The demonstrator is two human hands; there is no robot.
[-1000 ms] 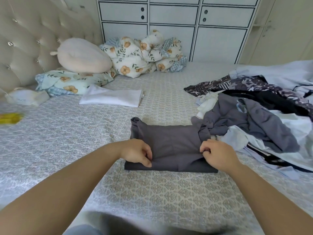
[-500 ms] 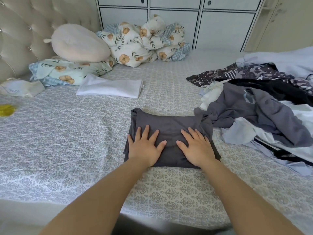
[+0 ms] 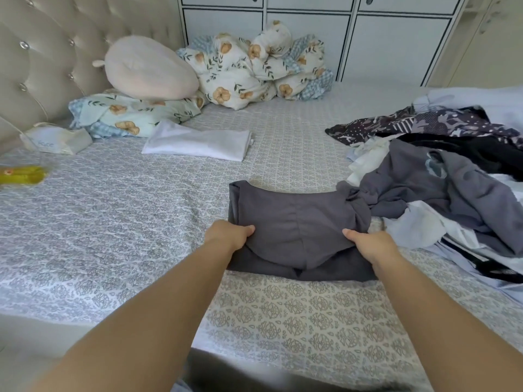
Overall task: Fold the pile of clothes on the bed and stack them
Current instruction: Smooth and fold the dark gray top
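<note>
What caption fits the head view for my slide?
Both hands, left hand and right hand, grip a folded grey garment on the bed.

Fingers of both hands, left [image 3: 229,236] and right [image 3: 368,244], are tucked out of sight under the grey garment [image 3: 297,222]. The clothes pile [image 3: 452,193] runs off the right edge. A yellow object [image 3: 22,174] at left is blurred beyond recognition.

Matt dark grey cloth garment [image 3: 297,222] with soft creases, bed sheet [image 3: 113,227] of printed cloth, padded tufted headboard [image 3: 42,52] with shiny studs, smooth white folded cloth [image 3: 198,142], glossy white cabinet doors [image 3: 390,43]
</note>
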